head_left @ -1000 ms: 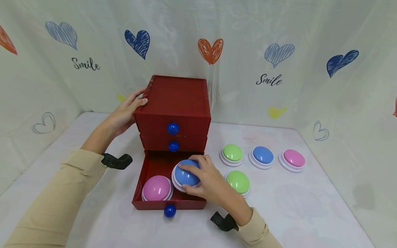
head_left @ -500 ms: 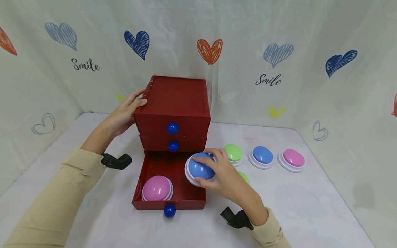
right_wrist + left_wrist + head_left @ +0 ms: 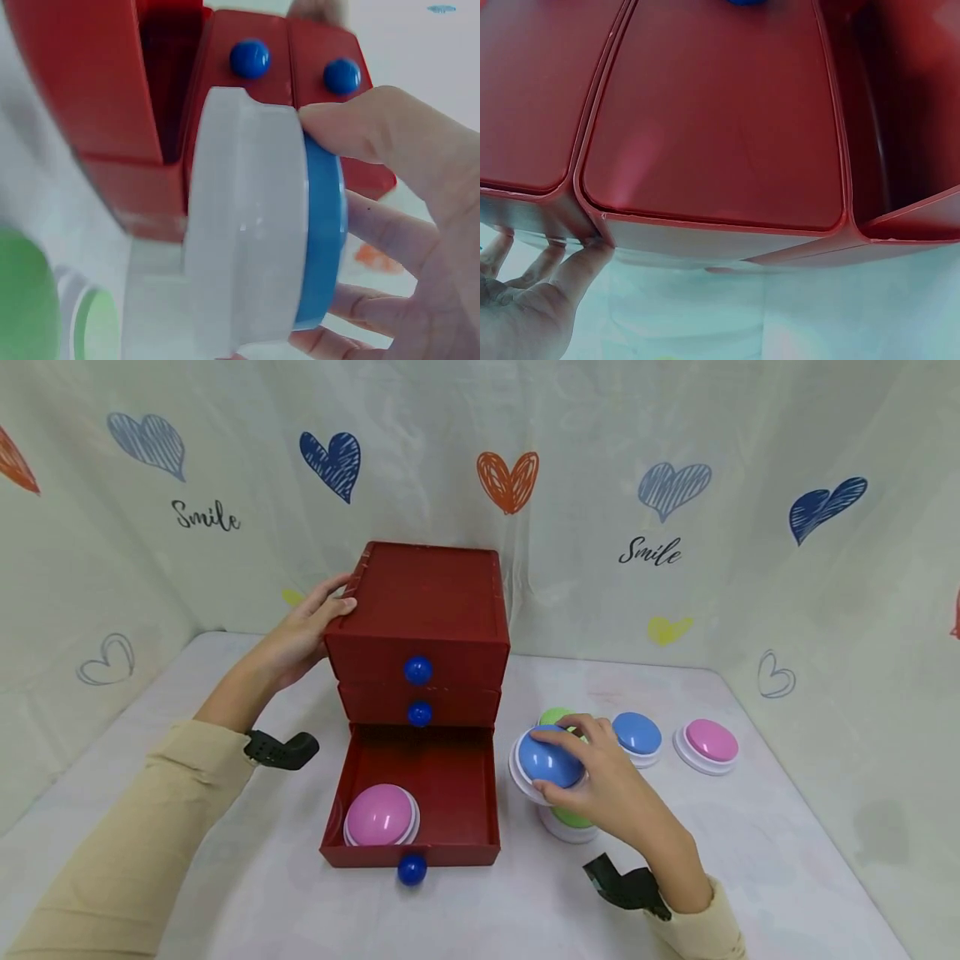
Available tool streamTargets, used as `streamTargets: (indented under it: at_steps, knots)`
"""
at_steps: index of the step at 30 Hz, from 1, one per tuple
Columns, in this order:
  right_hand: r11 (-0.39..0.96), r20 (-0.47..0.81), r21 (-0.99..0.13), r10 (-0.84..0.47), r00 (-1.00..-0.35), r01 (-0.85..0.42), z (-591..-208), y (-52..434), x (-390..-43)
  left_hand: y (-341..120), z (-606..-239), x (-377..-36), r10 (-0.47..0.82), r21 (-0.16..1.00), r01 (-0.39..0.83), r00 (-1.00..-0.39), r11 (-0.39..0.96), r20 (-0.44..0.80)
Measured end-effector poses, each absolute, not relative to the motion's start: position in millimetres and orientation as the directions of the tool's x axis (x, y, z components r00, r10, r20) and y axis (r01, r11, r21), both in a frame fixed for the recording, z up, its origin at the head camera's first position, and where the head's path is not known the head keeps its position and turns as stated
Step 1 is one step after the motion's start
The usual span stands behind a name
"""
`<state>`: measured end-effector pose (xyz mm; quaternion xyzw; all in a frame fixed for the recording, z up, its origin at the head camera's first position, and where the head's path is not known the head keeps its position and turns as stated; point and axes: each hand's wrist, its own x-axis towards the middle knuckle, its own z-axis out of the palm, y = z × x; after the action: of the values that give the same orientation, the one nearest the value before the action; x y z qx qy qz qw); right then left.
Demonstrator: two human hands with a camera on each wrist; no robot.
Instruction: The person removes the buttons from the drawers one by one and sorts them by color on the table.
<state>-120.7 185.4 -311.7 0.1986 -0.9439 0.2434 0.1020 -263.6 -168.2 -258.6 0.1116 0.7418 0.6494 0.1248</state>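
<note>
My right hand [image 3: 615,785] grips a blue push button [image 3: 550,762] with a white base, its thumb and fingers around the rim. The button is held in the air just right of the open bottom drawer [image 3: 461,810]; the right wrist view shows its white base [image 3: 247,225] side-on. In that drawer a pink push button [image 3: 378,815] lies at the front left. My left hand [image 3: 303,631] rests against the upper left side of the red drawer cabinet [image 3: 427,593], thumb at the top edge. The left wrist view has its fingers [image 3: 577,274] nearly straight against the cabinet wall.
On the table right of the cabinet lie two green buttons, one behind [image 3: 555,716] and one in front [image 3: 572,820], both partly hidden by the held one. A blue button [image 3: 637,733] and a pink button [image 3: 707,741] lie farther right. The upper two drawers are shut.
My right hand has lifted the blue button out of the bottom drawer and carried it right, over the table near the green buttons. My left hand has stayed on the cabinet.
</note>
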Motion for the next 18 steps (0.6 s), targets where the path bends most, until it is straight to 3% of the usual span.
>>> streamTargets:
  at_steps: [18]
  knots:
    - [0.861,0.148,-0.444,-0.203,-0.968,-0.249,-310.1,250.5,-121.4,-167.9,-259.2,-263.2,0.330,0.991,-0.001,-0.943,0.132,-0.045]
